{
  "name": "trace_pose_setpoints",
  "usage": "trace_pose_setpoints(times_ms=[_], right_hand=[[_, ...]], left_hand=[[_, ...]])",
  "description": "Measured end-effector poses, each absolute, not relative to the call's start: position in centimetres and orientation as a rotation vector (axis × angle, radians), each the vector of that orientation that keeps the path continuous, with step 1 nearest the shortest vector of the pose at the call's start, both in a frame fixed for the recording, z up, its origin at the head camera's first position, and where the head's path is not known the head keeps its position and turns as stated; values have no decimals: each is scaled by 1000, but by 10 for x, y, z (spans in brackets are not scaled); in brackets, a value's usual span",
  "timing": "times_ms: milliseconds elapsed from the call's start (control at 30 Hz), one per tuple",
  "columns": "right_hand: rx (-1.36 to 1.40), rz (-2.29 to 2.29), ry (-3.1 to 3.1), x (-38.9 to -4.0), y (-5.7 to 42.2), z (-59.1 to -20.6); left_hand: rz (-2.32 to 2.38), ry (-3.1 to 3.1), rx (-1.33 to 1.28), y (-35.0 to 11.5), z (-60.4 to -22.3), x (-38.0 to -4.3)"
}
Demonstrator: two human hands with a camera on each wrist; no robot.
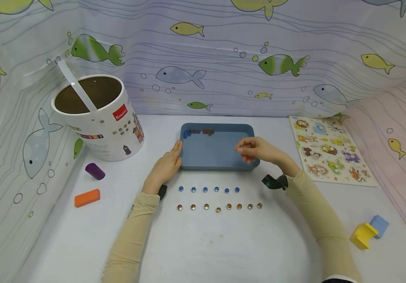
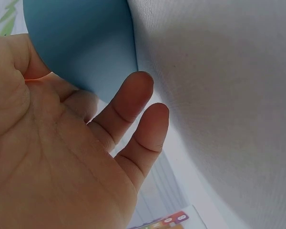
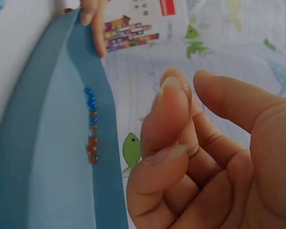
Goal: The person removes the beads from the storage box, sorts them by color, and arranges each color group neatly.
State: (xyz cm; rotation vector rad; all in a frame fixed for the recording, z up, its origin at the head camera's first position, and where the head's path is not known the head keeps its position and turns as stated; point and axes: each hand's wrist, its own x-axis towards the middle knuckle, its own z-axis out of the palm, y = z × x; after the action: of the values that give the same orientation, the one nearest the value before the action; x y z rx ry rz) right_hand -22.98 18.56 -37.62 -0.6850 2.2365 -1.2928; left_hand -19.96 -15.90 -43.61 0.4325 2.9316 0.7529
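A blue-grey tray (image 1: 210, 151) lies on the table, with small blue glass marbles (image 1: 187, 133) and amber ones (image 1: 208, 132) gathered along its far left wall. My left hand (image 1: 165, 167) rests against the tray's left side, fingers extended along the wall. Over the tray's right end is my right hand (image 1: 256, 150), fingers loosely bent. In the right wrist view its thumb (image 3: 229, 98) stands apart from the fingertips, with nothing between them. In front of the tray runs a row of blue marbles (image 1: 205, 190), and nearer me a row of amber marbles (image 1: 229, 206).
A big white bucket (image 1: 118, 133) with a handle stands at the back left. Near it lie a purple cylinder (image 1: 95, 171) and an orange block (image 1: 87, 198). An animal picture board (image 1: 330, 151) is at right, with yellow (image 1: 363, 236) and blue (image 1: 379, 226) blocks closer to me.
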Motion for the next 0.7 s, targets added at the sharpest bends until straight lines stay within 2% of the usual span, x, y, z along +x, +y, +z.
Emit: trace_pose_setpoints(times_ms=[400, 700], right_hand=[[-495, -1443, 2210, -299, 134, -391], [-285, -1538, 2180, -331, 108, -419]], left_hand=[[755, 2938, 426, -158, -436, -200], [741, 2949, 432, -159, -439, -202]])
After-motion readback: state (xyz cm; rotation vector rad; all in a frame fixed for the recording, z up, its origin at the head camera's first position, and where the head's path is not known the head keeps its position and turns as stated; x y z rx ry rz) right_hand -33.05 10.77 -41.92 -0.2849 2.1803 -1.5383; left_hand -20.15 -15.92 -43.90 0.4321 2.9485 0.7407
